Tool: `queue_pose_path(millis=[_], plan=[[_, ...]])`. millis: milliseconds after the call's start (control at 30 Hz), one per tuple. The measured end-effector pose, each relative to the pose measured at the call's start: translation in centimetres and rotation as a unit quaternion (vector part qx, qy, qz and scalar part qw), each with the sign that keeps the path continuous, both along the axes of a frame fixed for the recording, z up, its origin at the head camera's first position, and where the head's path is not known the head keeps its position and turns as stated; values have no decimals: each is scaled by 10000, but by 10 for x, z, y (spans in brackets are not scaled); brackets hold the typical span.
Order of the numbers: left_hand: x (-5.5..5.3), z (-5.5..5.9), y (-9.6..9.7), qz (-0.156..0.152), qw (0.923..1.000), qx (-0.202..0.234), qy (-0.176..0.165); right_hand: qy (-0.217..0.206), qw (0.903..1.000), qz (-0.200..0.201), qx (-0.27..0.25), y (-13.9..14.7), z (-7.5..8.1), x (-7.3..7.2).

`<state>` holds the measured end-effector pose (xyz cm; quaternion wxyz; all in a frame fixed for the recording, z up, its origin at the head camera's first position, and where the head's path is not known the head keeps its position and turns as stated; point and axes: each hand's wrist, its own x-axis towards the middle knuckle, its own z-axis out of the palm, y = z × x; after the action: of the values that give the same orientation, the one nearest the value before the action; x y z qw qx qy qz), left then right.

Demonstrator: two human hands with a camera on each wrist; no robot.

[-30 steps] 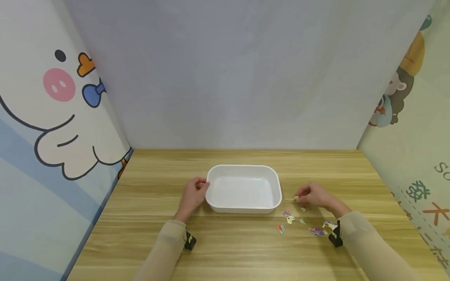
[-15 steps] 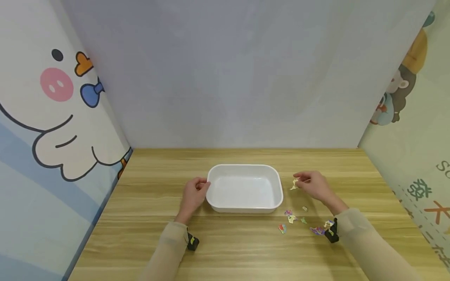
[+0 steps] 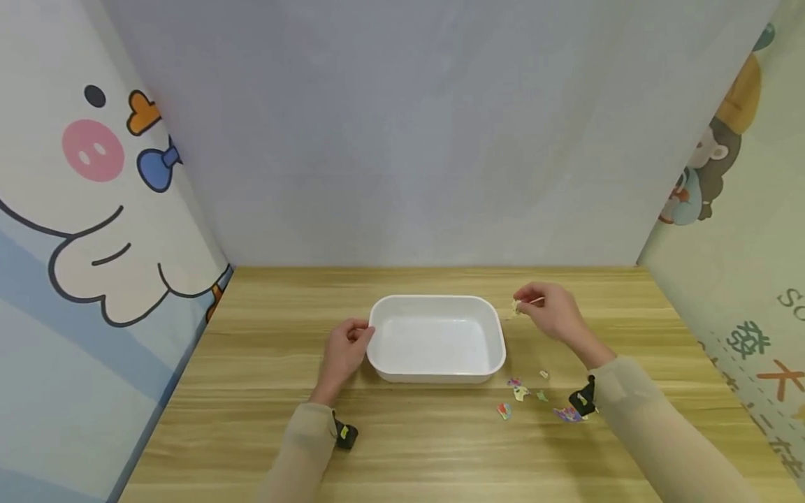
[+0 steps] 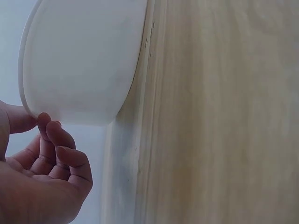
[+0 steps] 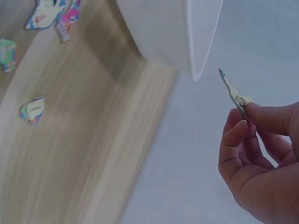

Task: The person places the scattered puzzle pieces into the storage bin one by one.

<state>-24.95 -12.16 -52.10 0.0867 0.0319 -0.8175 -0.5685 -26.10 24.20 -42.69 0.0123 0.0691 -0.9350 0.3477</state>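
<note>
A white rectangular plastic tray [image 3: 437,378] stands on the wooden table, with nothing inside it. My left hand [image 3: 342,356] pinches its left rim between thumb and fingertips; the left wrist view shows this grip on the tray's wall [image 4: 84,60] up close. Beyond the tray's right end, my right hand [image 3: 555,311] holds a thin, irregular printed puzzle piece [image 5: 236,95] between thumb and index finger. That piece is up off the table, beside the rim and apart from it. Its pale face carries a small printed figure, partly covered by the thumb.
Several colourful puzzle pieces [image 3: 520,393] lie scattered right of the tray's front corner. A purple piece [image 3: 567,414] is close to the right wrist's black camera [image 3: 583,396]. A grey-white backdrop [image 3: 434,140] rises behind the table [image 3: 409,447], with cartoon-printed panels at both sides.
My right hand has lifted the puzzle piece from beside the loose pieces and moved it away from me, toward the tray's far right corner. My left hand keeps its hold on the tray.
</note>
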Motion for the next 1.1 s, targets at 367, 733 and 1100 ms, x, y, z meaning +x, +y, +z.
queue_pose_path(millis=[367, 733, 1100], plan=[[-2, -6, 1, 43, 9998, 165, -68, -87, 9986, 502, -107, -40, 10, -15], [-1, -4, 0, -36, 9998, 209, 67, -277, 9955, 900, 58, -75, 12, -24], [-1, -4, -2, -84, 9994, 334, -2, -589, 9896, 1291, 239, -102, 10, -35]])
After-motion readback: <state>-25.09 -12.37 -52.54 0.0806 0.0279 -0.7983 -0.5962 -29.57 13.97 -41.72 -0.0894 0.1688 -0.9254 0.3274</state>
